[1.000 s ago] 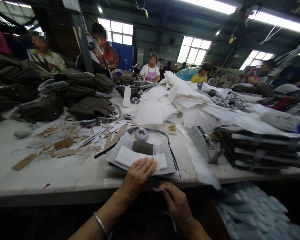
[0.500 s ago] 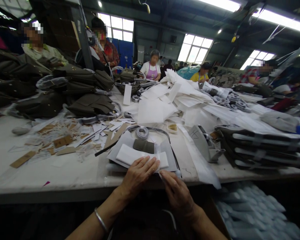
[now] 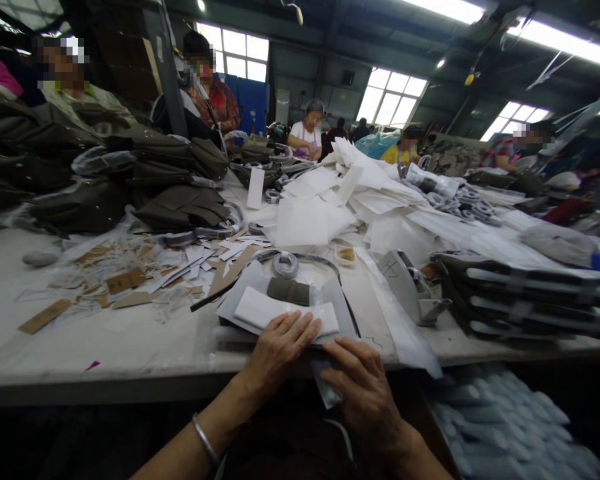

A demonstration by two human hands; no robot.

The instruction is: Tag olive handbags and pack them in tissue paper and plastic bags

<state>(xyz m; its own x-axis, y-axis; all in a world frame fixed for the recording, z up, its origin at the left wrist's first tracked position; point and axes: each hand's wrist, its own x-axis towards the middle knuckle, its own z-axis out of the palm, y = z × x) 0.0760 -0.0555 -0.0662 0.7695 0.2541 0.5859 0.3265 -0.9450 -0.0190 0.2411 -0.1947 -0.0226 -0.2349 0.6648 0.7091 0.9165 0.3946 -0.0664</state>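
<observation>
Flat bag: in the head view, the olive bag [image 3: 289, 291] lies at the table's front edge, straight ahead of the person, partly covered by a pale sheet [image 3: 349, 325].
White folded pad: the pad [image 3: 260, 311] lies across the sheet, just below the bag's exposed olive part.
Left hand: the hand [image 3: 286, 339] is laid flat, fingers together and extended, on the pad's lower edge; a silver bangle [image 3: 205, 438] circles the wrist.
Right hand: the hand [image 3: 364, 387] is half curled, fingertips at the sheet's lower edge, thumb apart from them beside a clear film strip [image 3: 327, 385]; whether it grips the strip, I cannot tell.
Handle and coil: a dark strap [image 3: 325, 259] arches behind the bag, around a wrapped coil [image 3: 285, 265].
Right of the bag: a grey tape dispenser [image 3: 396, 280], then stacked wrapped bags [image 3: 525, 291].
Left of the bag: scattered tags [image 3: 126, 281] on the white table [image 3: 165, 353].
Behind: heaped white sheets [image 3: 303, 220].
Below right: pale rolls [image 3: 515, 427].
</observation>
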